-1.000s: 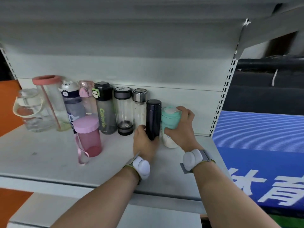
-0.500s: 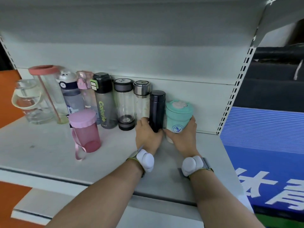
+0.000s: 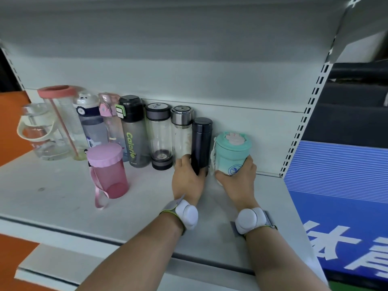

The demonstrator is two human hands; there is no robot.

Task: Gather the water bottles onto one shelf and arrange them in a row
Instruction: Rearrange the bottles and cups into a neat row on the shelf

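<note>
Frame centre: left hand [image 3: 187, 181] grips base of black flask [image 3: 202, 143]; right hand [image 3: 238, 179] wraps teal cup [image 3: 230, 153], just right, on shelf [image 3: 63, 198].

"Calorie" – green lettering down grey bottle [image 3: 135, 143] – nothing else legible

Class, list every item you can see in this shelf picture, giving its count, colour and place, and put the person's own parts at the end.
Shelf: one, white, under everything.
Handled jug: one, clear, far left.
Straw tumbler: one, clear with coral lid, beside the jug.
Bear bottle: one, grey, back row.
Pink-capped bottle: one, clear, back row.
Grey bottle: one, black lid, back row.
Glass bottles: two, clear, back row.
Pink cup: one, in front of the row.
Black flask: one, gripped by left hand.
Teal cup: one, gripped by right hand.
Blue sign: one, right.
Hands: two, each with a white wrist device.
</note>
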